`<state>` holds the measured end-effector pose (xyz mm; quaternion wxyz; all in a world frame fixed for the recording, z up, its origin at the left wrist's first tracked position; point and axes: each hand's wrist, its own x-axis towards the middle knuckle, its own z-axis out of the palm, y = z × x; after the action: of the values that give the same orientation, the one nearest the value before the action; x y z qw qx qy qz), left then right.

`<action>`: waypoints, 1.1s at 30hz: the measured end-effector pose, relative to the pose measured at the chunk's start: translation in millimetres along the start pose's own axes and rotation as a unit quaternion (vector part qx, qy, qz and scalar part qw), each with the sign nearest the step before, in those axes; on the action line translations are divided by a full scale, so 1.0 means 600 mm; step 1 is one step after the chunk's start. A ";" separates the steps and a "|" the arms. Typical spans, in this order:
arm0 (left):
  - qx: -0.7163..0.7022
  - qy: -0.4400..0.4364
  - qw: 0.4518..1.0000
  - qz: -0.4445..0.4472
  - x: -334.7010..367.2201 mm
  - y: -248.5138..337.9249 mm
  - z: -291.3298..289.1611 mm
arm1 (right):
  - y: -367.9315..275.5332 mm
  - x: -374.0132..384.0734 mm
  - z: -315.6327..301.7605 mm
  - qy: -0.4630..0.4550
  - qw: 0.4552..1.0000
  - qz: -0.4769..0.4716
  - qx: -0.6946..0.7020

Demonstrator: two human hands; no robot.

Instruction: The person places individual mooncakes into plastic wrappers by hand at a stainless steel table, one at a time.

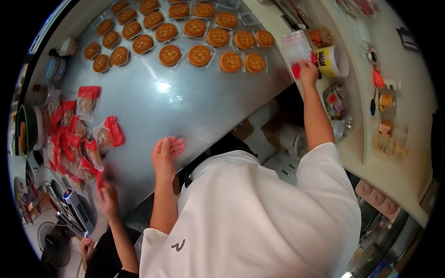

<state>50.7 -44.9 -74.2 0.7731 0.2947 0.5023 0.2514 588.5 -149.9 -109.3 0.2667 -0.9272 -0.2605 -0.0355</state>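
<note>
My right hand (308, 72) reaches out to a side shelf and rests on a stack of clear, red-ended plastic bags (295, 44). Its fingers look closed on a bag, partly hidden by the hand. Over the metal table's near edge, my left hand (167, 152) is empty, with its fingers loosely stretched out. Rows of round brown mooncakes (200, 55) in clear trays cover the far part of the table (153, 99). Bagged mooncakes with red tops (107, 134) are heaped at the left.
A co-worker's hand (108, 200) holds a red-topped packet beside the heap. Below it stands a blue-grey machine (78, 211). A yellow and white tub (328, 61) stands beside the bags on the shelf. A green bin (28, 129) is at the far left.
</note>
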 end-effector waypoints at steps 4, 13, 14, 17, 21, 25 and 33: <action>0.033 -0.018 0.997 0.073 -0.001 0.031 0.030 | -0.206 -0.097 -0.037 0.079 0.973 -0.044 0.212; -0.262 0.111 0.954 0.097 0.039 0.078 -0.068 | -0.548 -0.444 0.054 -0.471 0.735 -0.242 0.423; -0.266 0.138 0.948 0.104 0.030 0.091 -0.093 | -0.537 -0.401 0.104 -0.305 0.820 -0.350 0.334; -0.284 0.185 0.931 0.136 0.011 0.122 -0.118 | -0.533 -0.283 0.216 -0.052 0.922 -0.382 -0.027; -0.304 0.207 0.915 0.166 -0.002 0.147 -0.138 | -0.528 -0.268 0.278 -0.144 0.902 -0.397 -0.085; -0.330 0.198 0.908 0.165 -0.001 0.143 -0.156 | -0.559 -0.306 0.277 -0.217 0.888 -0.406 -0.023; -0.346 0.185 0.905 0.163 -0.013 0.174 -0.137 | -0.609 -0.389 0.207 -0.263 0.860 -0.338 0.277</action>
<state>-37.8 39.7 -21.9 0.6677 0.0347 0.4624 0.5824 194.5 69.5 -89.4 0.4058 -0.6454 -0.6171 0.1951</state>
